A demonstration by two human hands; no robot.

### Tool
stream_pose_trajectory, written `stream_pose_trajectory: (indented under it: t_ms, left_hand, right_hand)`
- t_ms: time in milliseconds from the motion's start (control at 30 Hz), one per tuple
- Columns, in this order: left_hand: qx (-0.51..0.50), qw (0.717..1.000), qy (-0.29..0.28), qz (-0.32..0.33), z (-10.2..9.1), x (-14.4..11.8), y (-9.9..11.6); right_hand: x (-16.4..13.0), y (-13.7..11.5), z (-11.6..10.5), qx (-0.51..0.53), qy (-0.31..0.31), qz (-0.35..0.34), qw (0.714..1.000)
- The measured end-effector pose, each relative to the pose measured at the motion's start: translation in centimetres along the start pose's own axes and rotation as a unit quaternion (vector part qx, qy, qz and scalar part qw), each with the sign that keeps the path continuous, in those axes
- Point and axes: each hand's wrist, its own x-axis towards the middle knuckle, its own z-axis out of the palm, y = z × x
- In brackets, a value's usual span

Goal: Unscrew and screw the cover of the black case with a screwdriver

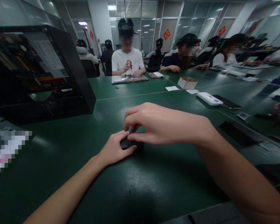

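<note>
A person's right hand [158, 124] arches over a small black rounded object [130, 144] on a dark green surface [140, 186], its fingers [130, 116] pinched closed around the orange-and-black handle of a small screwdriver [134, 127]. The tool stands nearly upright, its handle showing just beneath the curled fingertips and its tip pointing down into the top of the black object. The left hand [114, 149] lies flat-sided on the surface, its fingers wrapped closed against the near and left edges of the object, thumb along the front rim. The object thus sits directly below the right fingers and pressed between the left fingers and thumb; most of it is hidden, and its make cannot be told.

Beyond the fingers to the left, an open black metal computer case [42, 71] stands on its side. Beyond them to the right lie a white oblong device [209, 99] and, just beside it, a dark flat phone [227, 102]; farther back sits a small open cardboard box [187, 82] with white paper slips [172, 88] near it. Across the surface, a person in a white T-shirt [127, 60] holds another orange-handled tool over a flat tray, and other seated people work along the right side.
</note>
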Motion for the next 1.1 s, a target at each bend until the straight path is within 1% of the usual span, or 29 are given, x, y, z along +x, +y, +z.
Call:
stream_pose_trajectory:
  t_ms: [67, 100, 200, 267, 400, 533, 600, 667, 700, 767, 833, 900, 933, 1000, 1033, 1100]
  left_hand:
    - [0.022, 1.0, -0.011, 0.004, -0.4, 0.0, 0.3]
    - [0.036, 0.999, -0.02, 0.004, -0.6, 0.0, 0.5]
    - [0.059, 0.998, -0.027, -0.005, -0.8, -0.1, 1.0]
    - [0.057, 0.998, -0.015, -0.004, -0.5, -0.3, 1.0]
    - [0.069, 0.997, 0.007, -0.016, 0.3, -0.5, 0.6]
    - [0.078, 0.997, 0.006, -0.026, 0.4, -0.4, 0.4]
    - [0.066, 0.998, -0.004, -0.018, 0.3, -0.3, 0.5]
    - [0.053, 0.998, -0.015, -0.01, 0.2, -0.3, 0.6]
    - [0.049, 0.999, -0.016, -0.007, 0.2, -0.3, 0.6]
    - [0.054, 0.998, -0.01, -0.003, 0.2, -0.3, 0.6]
    - [0.067, 0.998, -0.005, 0.0, 0.2, -0.4, 0.5]
    - [0.077, 0.997, -0.006, 0.004, 0.2, -0.4, 0.4]
    - [0.081, 0.997, -0.008, 0.005, 0.2, -0.4, 0.4]
    - [0.087, 0.996, -0.008, 0.006, 0.2, -0.4, 0.5]
    - [0.089, 0.996, -0.009, 0.007, 0.1, -0.3, 0.5]
    - [0.092, 0.996, -0.01, 0.011, 0.0, -0.2, 0.5]
  right_hand:
    - [-0.2, 0.0, 0.2, -0.028, 0.006, 0.025, 0.999]
    - [-0.3, 0.0, 0.3, -0.03, 0.013, 0.022, 0.999]
    - [-0.4, 0.2, 0.6, -0.007, 0.032, -0.029, 0.999]
    - [-0.3, 0.2, 0.7, -0.008, 0.034, -0.038, 0.999]
    - [0.3, 0.0, 0.5, -0.057, 0.015, -0.002, 0.998]
    - [0.0, -0.7, -0.1, -0.071, -0.006, -0.006, 0.997]
    - [-0.6, -0.8, -0.1, -0.102, -0.022, 0.026, 0.994]
    - [-1.5, -0.4, 0.7, -0.158, -0.026, 0.069, 0.985]
    - [-2.1, 0.2, 1.5, -0.188, -0.017, 0.078, 0.979]
    - [-3.7, 2.2, 3.9, -0.237, 0.028, 0.06, 0.969]
    - [-5.7, 5.0, 6.6, -0.25, 0.105, 0.026, 0.962]
    - [-7.7, 7.7, 8.6, -0.233, 0.18, 0.019, 0.955]
    - [-8.7, 8.8, 9.1, -0.229, 0.207, 0.034, 0.951]
    - [-10.1, 10.1, 9.0, -0.231, 0.247, 0.076, 0.938]
    - [-10.6, 10.4, 8.6, -0.235, 0.256, 0.093, 0.933]
    - [-10.9, 10.3, 7.7, -0.241, 0.257, 0.106, 0.93]
